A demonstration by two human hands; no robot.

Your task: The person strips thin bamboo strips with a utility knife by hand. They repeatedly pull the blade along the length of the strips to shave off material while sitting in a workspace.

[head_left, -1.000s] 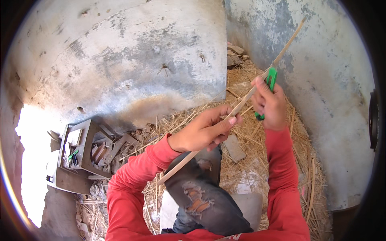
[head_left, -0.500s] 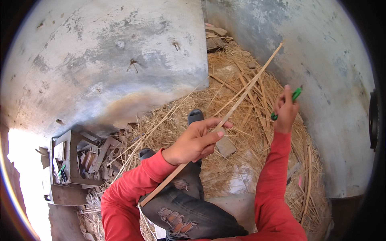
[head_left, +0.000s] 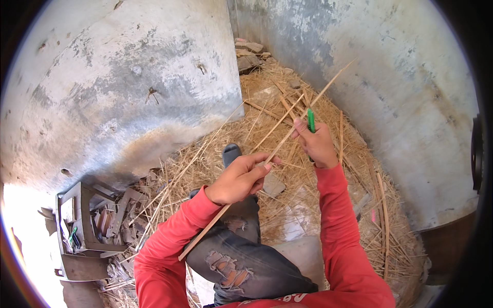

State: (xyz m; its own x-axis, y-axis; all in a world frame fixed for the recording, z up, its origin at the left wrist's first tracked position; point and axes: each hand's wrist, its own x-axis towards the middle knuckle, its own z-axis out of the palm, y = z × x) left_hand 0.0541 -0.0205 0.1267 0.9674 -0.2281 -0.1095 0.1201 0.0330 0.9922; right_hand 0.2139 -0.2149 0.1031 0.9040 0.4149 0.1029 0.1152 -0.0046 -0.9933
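A long, thin strip of pale wood, bamboo by its look point(head_left: 205, 230), slants from my thigh up toward the far right wall. My left hand point(head_left: 238, 178) pinches it near the middle between thumb and fingers. In my right hand point(head_left: 316, 143) is a green-handled cutter knife point(head_left: 311, 121), gripped in the fist and held at the strip farther along. The thumb of that hand lies against or very close to the strip. The knife's blade cannot be made out.
Shavings and loose strips point(head_left: 287, 92) cover the floor around my feet. A worn frame point(head_left: 92, 220) with scraps and another green-handled tool point(head_left: 72, 236) stands at the left. Stained walls point(head_left: 190, 66) rise ahead and to the right. A flat grey block point(head_left: 273, 185) lies beyond my knee.
My right hand has swung left and inward with the cutter knife, from beside the wall to the strip. The left hand still pinches the strip; the view has shifted slightly.
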